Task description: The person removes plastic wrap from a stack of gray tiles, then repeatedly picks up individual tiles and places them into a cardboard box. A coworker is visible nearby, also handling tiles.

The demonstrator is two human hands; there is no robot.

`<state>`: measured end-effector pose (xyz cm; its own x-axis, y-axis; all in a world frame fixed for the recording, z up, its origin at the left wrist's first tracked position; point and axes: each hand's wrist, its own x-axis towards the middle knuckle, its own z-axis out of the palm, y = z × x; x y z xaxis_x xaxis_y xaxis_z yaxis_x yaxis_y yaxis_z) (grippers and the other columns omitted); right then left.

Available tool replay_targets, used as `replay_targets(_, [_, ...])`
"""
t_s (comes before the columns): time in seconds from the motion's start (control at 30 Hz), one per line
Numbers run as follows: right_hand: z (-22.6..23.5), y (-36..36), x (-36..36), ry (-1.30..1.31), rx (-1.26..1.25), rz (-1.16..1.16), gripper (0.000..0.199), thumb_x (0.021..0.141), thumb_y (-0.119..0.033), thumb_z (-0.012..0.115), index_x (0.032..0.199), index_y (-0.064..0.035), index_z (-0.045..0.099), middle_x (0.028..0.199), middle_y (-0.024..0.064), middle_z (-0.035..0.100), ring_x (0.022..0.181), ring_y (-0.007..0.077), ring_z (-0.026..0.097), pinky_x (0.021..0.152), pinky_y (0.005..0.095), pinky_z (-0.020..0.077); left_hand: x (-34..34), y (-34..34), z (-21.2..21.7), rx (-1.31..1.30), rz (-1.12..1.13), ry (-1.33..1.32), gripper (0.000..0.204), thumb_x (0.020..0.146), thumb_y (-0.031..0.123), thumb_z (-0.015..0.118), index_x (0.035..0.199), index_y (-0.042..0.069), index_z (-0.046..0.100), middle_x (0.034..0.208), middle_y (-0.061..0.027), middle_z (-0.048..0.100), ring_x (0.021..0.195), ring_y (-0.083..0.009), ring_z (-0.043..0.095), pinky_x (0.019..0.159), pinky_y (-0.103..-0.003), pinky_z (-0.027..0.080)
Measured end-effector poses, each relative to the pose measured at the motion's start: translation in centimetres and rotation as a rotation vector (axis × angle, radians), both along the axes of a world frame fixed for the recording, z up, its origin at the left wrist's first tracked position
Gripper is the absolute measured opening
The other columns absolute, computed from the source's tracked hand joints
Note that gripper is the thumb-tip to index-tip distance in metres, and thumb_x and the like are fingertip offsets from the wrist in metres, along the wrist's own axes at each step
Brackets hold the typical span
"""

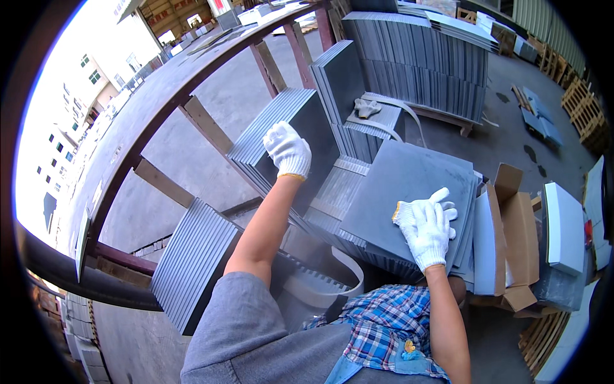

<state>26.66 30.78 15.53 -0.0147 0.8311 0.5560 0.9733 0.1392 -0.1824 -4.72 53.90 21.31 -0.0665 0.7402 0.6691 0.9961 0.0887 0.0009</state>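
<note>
My left hand (pixel 289 151), in a white knitted glove with a yellow cuff, is closed with its fingers curled at the top edge of an upright stack of grey slabs (pixel 313 137). Whatever its fingers may hold is hidden. To the right, my gloved right hand (pixel 424 237) lies palm down with fingers stretched over a loose white glove (pixel 441 200). That glove rests on the broad grey slab (pixel 384 185) topping a flat pile in front of me. Between the two hands, lower slabs (pixel 342 185) carry pale strips.
A rusty metal rail (pixel 211 59) with wooden posts curves along the left. Nearby leans another slab stack (pixel 195 256). A long slab row (pixel 422 70) stands behind, and a greyish glove (pixel 366 107) lies on a shorter stack. At right sits an open cardboard box (pixel 517 237).
</note>
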Motion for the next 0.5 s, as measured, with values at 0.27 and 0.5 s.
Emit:
replay_targets(0.27, [-0.5, 0.1, 0.2, 0.043, 0.020, 0.014, 0.043, 0.085, -0.037, 0.073, 0.120, -0.0115, 0.068, 0.120, 0.0078, 0.061, 0.119, 0.0334, 0.054, 0.104, 0.0496, 0.0420, -0.1, 1.1, 0.1, 0.038, 0.061, 0.115, 0.026, 0.082, 0.026, 0.072, 0.089, 0.001, 0.071, 0.093, -0.0169, 0.065, 0.092, -0.0344, 0.064, 0.080, -0.049, 0.049])
replay_targets(0.5, [-0.6, 0.2, 0.3, 0.023, -0.016, 0.010, 0.044, 0.086, -0.037, 0.072, 0.121, -0.0112, 0.067, 0.121, 0.0082, 0.060, 0.119, 0.0335, 0.053, 0.104, 0.0495, 0.0419, 0.1, 1.6, 0.1, 0.108, 0.054, 0.138, 0.018, 0.082, 0.023, 0.069, 0.079, 0.005, 0.072, 0.088, -0.0134, 0.066, 0.088, -0.0325, 0.064, 0.075, -0.048, 0.047])
